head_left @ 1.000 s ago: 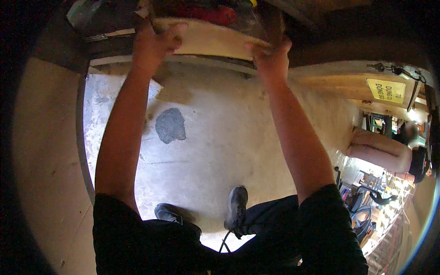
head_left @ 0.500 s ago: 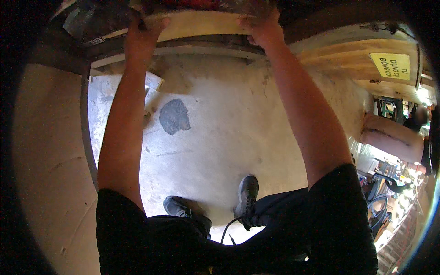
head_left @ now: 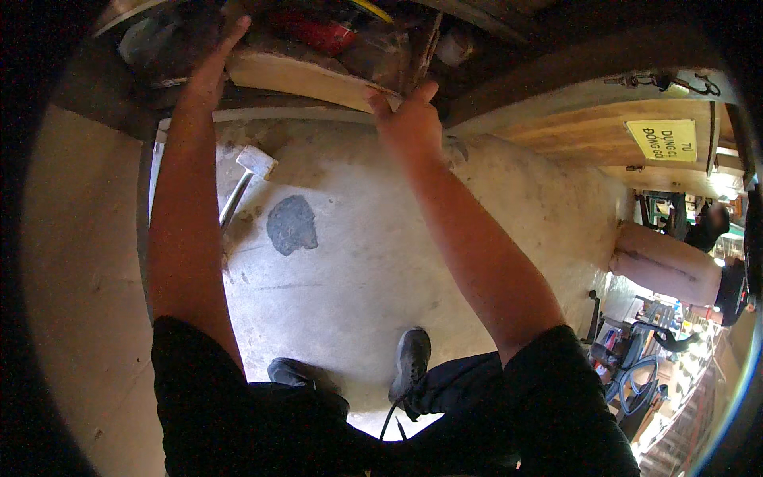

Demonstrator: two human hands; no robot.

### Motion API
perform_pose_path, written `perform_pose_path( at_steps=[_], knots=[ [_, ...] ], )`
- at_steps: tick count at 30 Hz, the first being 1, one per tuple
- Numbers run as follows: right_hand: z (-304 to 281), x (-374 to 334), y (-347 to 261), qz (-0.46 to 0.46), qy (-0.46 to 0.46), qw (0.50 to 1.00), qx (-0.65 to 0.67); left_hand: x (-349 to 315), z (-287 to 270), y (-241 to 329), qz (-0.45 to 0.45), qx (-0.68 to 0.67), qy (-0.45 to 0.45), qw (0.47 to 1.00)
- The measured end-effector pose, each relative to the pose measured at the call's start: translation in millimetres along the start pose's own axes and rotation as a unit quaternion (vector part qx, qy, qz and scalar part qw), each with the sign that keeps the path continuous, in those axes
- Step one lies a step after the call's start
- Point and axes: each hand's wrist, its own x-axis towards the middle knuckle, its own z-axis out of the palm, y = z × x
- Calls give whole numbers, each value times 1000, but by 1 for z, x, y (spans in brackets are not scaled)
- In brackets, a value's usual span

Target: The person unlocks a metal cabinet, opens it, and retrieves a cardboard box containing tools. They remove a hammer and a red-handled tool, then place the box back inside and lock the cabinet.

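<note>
Since half a second ago, both hands have been lifted a little off the wooden tray (head_left: pixel 310 75), and the view has swung so that more of the floor is seen. The left hand (head_left: pixel 208 67) is stretched flat with its fingers open against the left end of the tray, and nothing is gripped by it. The right hand (head_left: pixel 409 119) is held open just under the tray's right corner, with its fingers spread and nothing clasped. The tray is found at the top of the picture, high up on a dark shelf (head_left: pixel 509 87), and red things (head_left: pixel 318 32) are piled in it.

Below, a pale concrete floor (head_left: pixel 358 270) is seen, marked with a dark grey patch (head_left: pixel 292 224). A hammer with a light head (head_left: pixel 256 163) is laid on the floor near the left arm. Two dark shoes (head_left: pixel 409 362) are planted on the floor. At the right, a wooden cupboard with a yellow sign (head_left: pixel 664 139) is stood, and beyond it a cluttered shop aisle (head_left: pixel 660 374) is seen, where another person (head_left: pixel 707 226) is sat.
</note>
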Motion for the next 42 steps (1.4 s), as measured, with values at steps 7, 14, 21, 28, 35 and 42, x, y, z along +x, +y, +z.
perform_pose_path(
  at_steps=[7,14,21,28,35,42],
  knots=[
    [-12,64,42,-113,19,993,-2,27,17,35,10,128,40,991],
    [-41,61,29,-26,-124,987,95,24,22,-20,162,298,73,938],
    [-68,69,29,179,-277,939,99,16,45,-20,-21,391,61,918],
    [-37,52,-21,102,-64,900,419,32,-6,-16,-92,224,68,968],
    [-15,125,9,-31,156,961,226,10,-7,-44,307,676,82,665],
    [-7,181,64,-137,212,959,125,9,74,-54,62,580,59,810]
  ],
)
